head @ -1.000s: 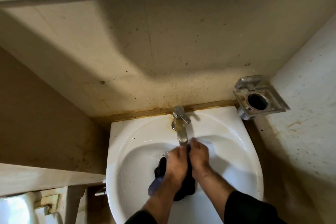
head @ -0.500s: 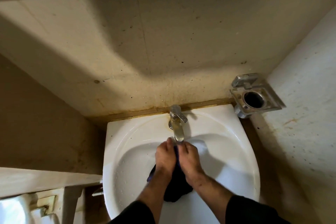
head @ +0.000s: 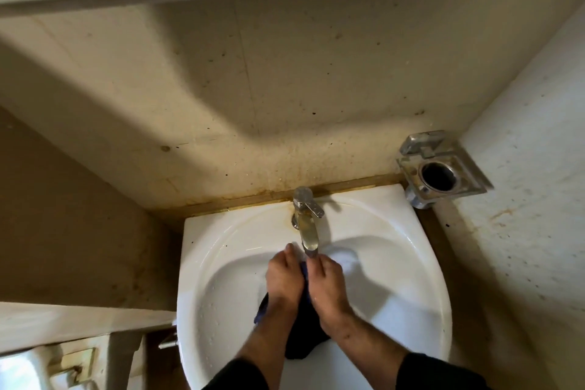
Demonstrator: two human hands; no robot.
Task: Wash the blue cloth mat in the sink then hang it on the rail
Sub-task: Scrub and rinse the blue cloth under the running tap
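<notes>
A white ceramic oval sink (head: 202, 263) occupies the lower centre of the view, set against a stained beige wall (head: 285, 89). At the sink's 12 o'clock rim stands a chrome single-lever tap (head: 305, 215), its spout reaching toward the bowl's centre, with brownish staining around its base. Both hands are inside the bowl, directly below the spout tip. The left hand (head: 281, 282) lies at 9 o'clock of the spout end, the right hand (head: 326, 285) at 3 o'clock, the two side by side and nearly touching. Between and beneath them is the dark blue cloth mat (head: 300, 336), bunched, with its bulk trailing toward 6 o'clock along the bowl floor and a small paler blue edge showing at the left wrist. The grip of each hand appears clenched on the cloth, fingers curled down around it, though the fingertips themselves are hidden under the hands. Black sleeves (head: 440, 370) cover both forearms at the bottom edge. Water droplets speckle the bowl at its 8 o'clock side. A square chrome wall-mounted holder with a round opening (head: 440, 171) sits at 2 o'clock of the sink, on the speckled white side wall (head: 522, 184). At 8 o'clock, outside the sink, a pale ledge (head: 63, 323) and part of a white fixture (head: 19, 367) are visible.
</notes>
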